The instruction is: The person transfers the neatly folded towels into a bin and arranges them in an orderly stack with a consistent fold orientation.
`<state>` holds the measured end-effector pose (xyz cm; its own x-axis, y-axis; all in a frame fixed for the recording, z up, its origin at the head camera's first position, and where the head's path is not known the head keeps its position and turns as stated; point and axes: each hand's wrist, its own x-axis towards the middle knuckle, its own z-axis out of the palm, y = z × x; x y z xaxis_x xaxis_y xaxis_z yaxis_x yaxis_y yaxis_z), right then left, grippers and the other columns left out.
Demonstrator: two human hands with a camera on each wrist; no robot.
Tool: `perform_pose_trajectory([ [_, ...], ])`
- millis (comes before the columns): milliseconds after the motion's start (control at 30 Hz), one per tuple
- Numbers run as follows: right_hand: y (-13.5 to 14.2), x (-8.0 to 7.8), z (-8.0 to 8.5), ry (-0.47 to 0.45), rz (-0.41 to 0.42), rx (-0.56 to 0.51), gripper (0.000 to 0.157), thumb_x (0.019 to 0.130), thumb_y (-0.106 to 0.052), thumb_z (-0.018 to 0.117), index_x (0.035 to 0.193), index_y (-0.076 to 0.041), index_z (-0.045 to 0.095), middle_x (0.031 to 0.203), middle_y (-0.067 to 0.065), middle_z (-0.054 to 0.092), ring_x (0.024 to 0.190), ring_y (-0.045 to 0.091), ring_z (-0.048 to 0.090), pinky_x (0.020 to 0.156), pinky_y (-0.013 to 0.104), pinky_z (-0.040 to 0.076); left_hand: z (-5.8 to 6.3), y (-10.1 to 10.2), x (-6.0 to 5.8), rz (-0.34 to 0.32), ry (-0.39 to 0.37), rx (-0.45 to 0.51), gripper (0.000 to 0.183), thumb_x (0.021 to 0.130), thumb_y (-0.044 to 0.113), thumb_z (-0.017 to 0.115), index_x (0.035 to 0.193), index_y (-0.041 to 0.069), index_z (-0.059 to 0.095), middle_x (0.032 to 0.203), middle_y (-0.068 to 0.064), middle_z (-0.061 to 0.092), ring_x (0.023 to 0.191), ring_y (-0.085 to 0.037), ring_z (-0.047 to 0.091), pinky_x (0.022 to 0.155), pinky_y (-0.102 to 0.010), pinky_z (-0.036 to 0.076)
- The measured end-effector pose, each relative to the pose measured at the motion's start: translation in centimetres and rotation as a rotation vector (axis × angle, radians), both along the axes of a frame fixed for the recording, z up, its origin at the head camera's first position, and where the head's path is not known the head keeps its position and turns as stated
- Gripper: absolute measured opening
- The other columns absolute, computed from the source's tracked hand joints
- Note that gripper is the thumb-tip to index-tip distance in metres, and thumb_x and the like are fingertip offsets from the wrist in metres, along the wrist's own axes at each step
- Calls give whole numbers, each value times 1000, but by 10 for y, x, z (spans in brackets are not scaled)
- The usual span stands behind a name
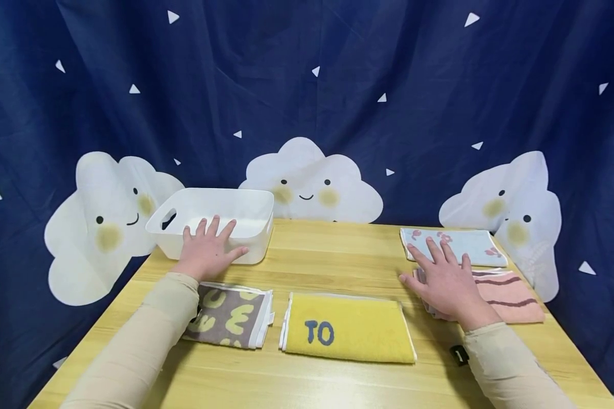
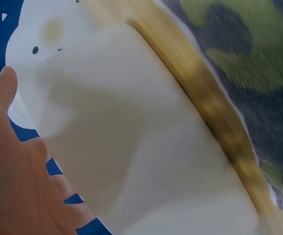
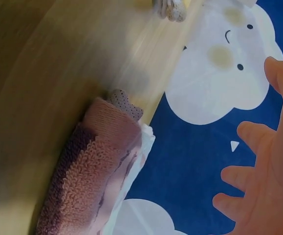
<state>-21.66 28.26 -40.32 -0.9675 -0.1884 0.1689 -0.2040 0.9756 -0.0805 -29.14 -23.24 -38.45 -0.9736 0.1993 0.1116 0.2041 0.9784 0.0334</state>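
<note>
My left hand point(image 1: 208, 250) is spread in front of a white plastic basket point(image 1: 256, 244), its fingers over the near rim in the head view. Whether it touches the basket, I cannot tell. The basket's pale side point(image 2: 131, 132) fills the left wrist view beside that hand. Out to the right, my right hand point(image 1: 447, 282) has its fingers spread and holds nothing. It appears above a folded pink towel with dark wavy stripes point(image 1: 511, 298), its fingertips overlapping a folded light blue towel point(image 1: 465, 244). The right wrist view shows the pink towel point(image 3: 87, 176) apart from the palm.
A folded yellow towel marked "TO" point(image 1: 358, 332) lies at the middle of the wooden table point(image 1: 327, 244). Left of it is a folded grey towel with yellow-green shapes point(image 1: 235, 318), partly behind the left forearm. A dark blue curtain point(image 1: 307, 34) with clouds hangs behind.
</note>
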Motion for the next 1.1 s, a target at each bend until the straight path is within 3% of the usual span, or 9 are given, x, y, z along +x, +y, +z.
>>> perform_pose_trajectory([
  [167, -1, 1, 0, -9, -5, -9, 80, 97, -70, 45, 159, -19, 36, 162, 28, 20, 147, 54, 9, 102, 82, 7, 1, -12, -7, -8, -11, 0, 93, 95, 78, 35, 161, 12, 27, 162, -29, 18, 145, -55, 14, 108, -77, 0],
  [367, -2, 2, 1, -8, -10, -10, 84, 96, -74, 39, 158, -19, 36, 162, 28, 20, 148, 53, 8, 103, 82, 6, 3, -26, -13, -5, -43, 12, 95, 95, 79, 32, 160, 10, 28, 162, -29, 20, 146, -53, 15, 109, -75, -2],
  [533, -2, 2, 2, -16, -14, -7, 84, 96, -74, 40, 158, -18, 37, 162, 28, 20, 148, 52, 7, 103, 82, 7, 0, -35, -20, -4, -48, 29, 98, 93, 82, 27, 155, 7, 39, 159, -29, 29, 145, -50, 23, 110, -75, -3],
  [633, -2, 1, 3, -24, -15, -12, 82, 96, -72, 43, 159, -19, 36, 162, 28, 20, 148, 53, 7, 103, 82, 7, -5, -40, -27, -16, -13, 47, 94, 94, 81, 28, 140, 4, 56, 143, -25, 52, 134, -46, 43, 109, -75, 5],
  [700, -3, 1, 4, -27, -14, -17, 81, 96, -71, 44, 159, -20, 36, 162, 29, 20, 148, 53, 7, 102, 82, 6, -8, -43, -32, -26, 15, 47, 90, 94, 81, 29, 125, 4, 64, 122, -21, 65, 118, -42, 55, 105, -74, 17],
  [800, -3, 0, 5, -27, -11, -6, 83, 96, -73, 42, 159, -20, 35, 162, 28, 20, 147, 54, 7, 102, 82, 7, -11, -46, -38, -26, 42, 21, 90, 92, 83, 29, 112, 4, 66, 102, -16, 69, 101, -39, 62, 94, -68, 32],
  [933, -5, -1, 8, -31, -7, 2, 86, 95, -75, 41, 158, -18, 36, 162, 28, 19, 148, 53, 6, 102, 82, 8, -13, -47, -47, -13, 41, 8, 97, 89, 86, 27, 115, 2, 68, 104, -18, 70, 97, -40, 63, 84, -63, 37],
  [1100, -6, -2, 9, -38, -8, -8, 86, 95, -75, 42, 158, -18, 36, 162, 29, 19, 148, 53, 5, 102, 82, 7, -13, -48, -55, -14, 8, 17, 103, 89, 87, 27, 123, -2, 67, 114, -22, 69, 104, -42, 62, 88, -64, 38],
])
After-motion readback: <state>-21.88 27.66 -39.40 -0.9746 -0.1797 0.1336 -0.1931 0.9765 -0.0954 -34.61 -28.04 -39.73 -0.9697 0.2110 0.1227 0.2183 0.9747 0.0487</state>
